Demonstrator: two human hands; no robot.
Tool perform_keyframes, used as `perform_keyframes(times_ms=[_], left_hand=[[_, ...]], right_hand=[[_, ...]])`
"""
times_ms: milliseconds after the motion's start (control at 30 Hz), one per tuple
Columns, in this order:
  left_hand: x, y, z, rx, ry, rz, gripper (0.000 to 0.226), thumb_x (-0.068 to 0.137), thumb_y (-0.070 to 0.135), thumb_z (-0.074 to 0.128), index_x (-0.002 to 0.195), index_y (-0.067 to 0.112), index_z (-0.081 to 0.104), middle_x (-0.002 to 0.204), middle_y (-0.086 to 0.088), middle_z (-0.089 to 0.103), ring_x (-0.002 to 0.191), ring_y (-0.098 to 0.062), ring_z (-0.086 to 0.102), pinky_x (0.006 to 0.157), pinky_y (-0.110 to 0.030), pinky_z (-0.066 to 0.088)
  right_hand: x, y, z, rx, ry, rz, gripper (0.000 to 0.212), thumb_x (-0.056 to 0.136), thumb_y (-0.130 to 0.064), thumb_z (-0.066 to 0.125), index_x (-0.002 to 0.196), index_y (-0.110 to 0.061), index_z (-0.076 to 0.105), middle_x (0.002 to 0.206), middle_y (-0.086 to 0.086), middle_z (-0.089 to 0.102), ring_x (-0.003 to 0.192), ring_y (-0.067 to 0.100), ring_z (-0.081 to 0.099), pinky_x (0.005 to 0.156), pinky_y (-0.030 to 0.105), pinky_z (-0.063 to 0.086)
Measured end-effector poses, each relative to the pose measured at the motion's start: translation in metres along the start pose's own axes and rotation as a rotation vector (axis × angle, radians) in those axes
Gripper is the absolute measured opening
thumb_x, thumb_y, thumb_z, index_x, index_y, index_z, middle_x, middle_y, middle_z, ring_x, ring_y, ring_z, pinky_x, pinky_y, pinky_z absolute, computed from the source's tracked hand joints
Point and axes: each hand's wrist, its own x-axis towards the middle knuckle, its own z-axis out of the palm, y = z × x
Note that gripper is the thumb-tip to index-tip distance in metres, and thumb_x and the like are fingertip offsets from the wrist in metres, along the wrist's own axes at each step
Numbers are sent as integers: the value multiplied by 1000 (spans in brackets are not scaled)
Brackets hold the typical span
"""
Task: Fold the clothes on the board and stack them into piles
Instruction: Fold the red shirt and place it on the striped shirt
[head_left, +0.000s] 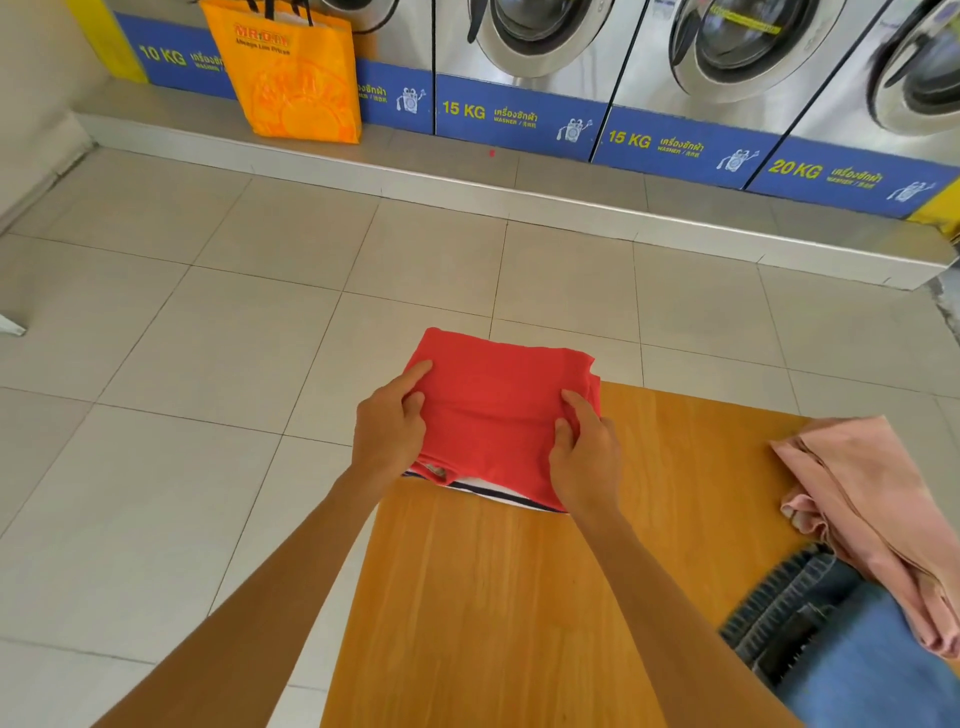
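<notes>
1. While both of my hands are on it, the red shirt (496, 415) lies folded at the far left corner of the surface (519, 597), its far edge hanging out past the corner over the floor (208, 364).
2. Left hand (390, 431): closed in a pinch on the shirt's left edge, thumb on top, fingers tucked under the fold.
3. Right hand (584, 457): closed likewise on the right edge, thumb pressed on top near the bunched corner.
4. Long axis of the shirt: runs left to right between my two hands, so each hand holds one short end; neither is nearer than the other.
5. Beneath the shirt: a striped garment (498, 493) shows white and dark bands at the near edge, touching the red cloth. I judge this to be the pile, with the red shirt being seated on it.
6. Pending items: a pink garment (872, 509) lies crumpled at the right edge of the surface, well apart from the pile and off to the right of my right hand; jeans (795, 623) lie just under it, nearer me.
7. Judgement on the next reach: the right hand is the nearer one to the pink garment, which lies right of it and slightly toward me.
8. Background: orange bag (291, 73) on the ledge before the washers (530, 36), untouched.
</notes>
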Motion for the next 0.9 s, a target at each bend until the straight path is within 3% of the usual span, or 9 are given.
perform_keyframes(times_ms=[467, 667, 767, 900], left_hand=[[-8, -8, 3, 55, -75, -43, 45, 106, 13, 39, 148, 29, 43, 139, -6, 56, 123, -28, 57, 106, -41, 46], [-13, 6, -5, -56, -12, -87, 46, 104, 10, 45, 145, 31, 48, 143, -4, 54, 127, -28, 55, 108, -42, 43], [-23, 21, -15, -117, 34, -58, 46, 104, 10, 44, 144, 31, 50, 142, 0, 54, 125, -21, 55, 108, -40, 43], [-67, 16, -33, -162, 46, -54, 46, 104, 9, 44, 143, 32, 50, 126, 15, 53, 106, -7, 55, 97, -25, 46]], right_hand=[[-2, 6, 4, -56, -104, 51, 42, 106, -27, 46, 147, -33, 44, 128, 11, 54, 96, 17, 51, 81, 29, 44], [-6, -8, -9, 31, -61, 27, 41, 102, -15, 51, 142, -26, 54, 139, 5, 56, 124, 25, 56, 96, 30, 45], [-14, -23, -20, 71, -1, -24, 40, 101, -14, 54, 139, -26, 57, 138, 1, 57, 120, 17, 54, 94, 25, 43], [-54, -16, -36, 154, -32, -23, 40, 99, -16, 56, 135, -33, 59, 136, -8, 57, 117, 7, 53, 99, 28, 46]])
